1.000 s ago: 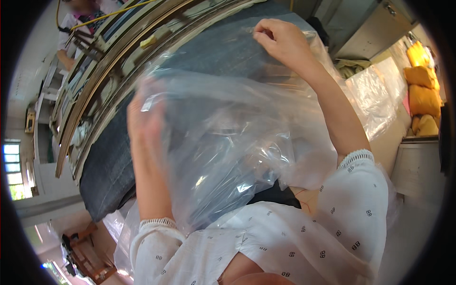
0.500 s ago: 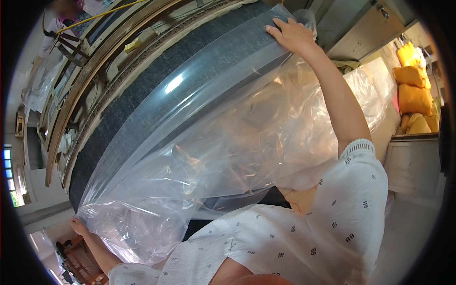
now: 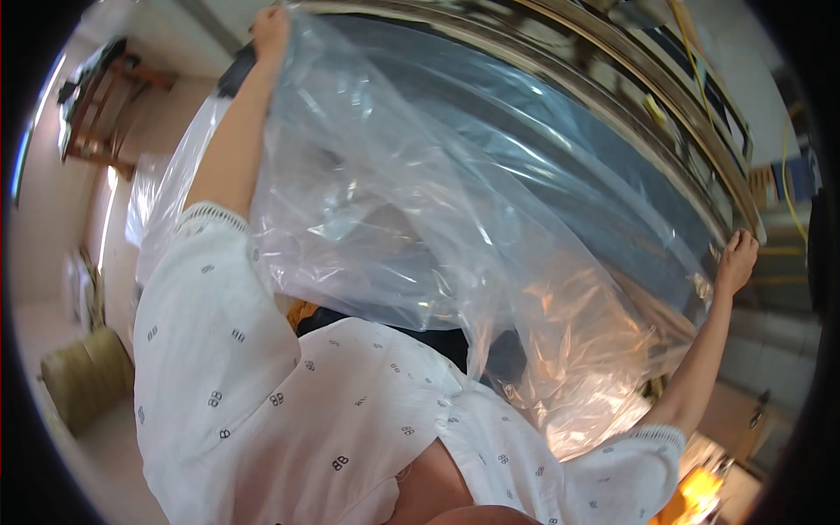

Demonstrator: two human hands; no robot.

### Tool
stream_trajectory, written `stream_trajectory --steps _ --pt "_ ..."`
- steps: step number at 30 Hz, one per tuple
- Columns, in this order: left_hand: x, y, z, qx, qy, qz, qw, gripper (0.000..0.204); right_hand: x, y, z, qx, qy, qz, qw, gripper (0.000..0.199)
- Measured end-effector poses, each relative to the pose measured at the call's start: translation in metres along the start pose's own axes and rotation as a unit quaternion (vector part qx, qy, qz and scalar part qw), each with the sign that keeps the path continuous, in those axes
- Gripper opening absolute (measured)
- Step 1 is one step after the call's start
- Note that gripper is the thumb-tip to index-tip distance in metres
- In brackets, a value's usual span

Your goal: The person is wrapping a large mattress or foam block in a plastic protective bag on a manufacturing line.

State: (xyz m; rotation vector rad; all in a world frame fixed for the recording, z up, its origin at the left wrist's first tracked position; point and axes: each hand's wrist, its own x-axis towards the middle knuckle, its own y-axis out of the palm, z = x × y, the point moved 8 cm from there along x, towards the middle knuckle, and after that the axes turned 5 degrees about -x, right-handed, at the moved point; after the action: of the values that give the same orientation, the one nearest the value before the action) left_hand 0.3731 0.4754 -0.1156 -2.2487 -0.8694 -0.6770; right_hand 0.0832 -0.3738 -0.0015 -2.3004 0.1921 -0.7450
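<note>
Plastic bag (image 3: 455, 254) now stretches wide over the dark slab (image 3: 560, 166); your left hand (image 3: 269, 31) grips it at eleven o'clock, your right hand (image 3: 738, 260) at three.

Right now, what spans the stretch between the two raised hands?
In the head view, a clear plastic sheet stretches from the left hand to the right hand, draped over a long dark panel.
</note>
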Motion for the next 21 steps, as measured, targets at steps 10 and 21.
stream_trajectory --steps 10,21 --pt "-0.003 -0.029 -0.020 -0.103 -0.096 -0.025 0.990 0.018 -0.114 -0.319 0.359 0.886 -0.190 0.386 0.174 0.041" --pt "-0.012 -0.034 -0.032 -0.067 -0.046 -0.062 0.995 0.017 -0.209 -0.318 0.216 0.791 -0.456 0.380 0.148 0.023"
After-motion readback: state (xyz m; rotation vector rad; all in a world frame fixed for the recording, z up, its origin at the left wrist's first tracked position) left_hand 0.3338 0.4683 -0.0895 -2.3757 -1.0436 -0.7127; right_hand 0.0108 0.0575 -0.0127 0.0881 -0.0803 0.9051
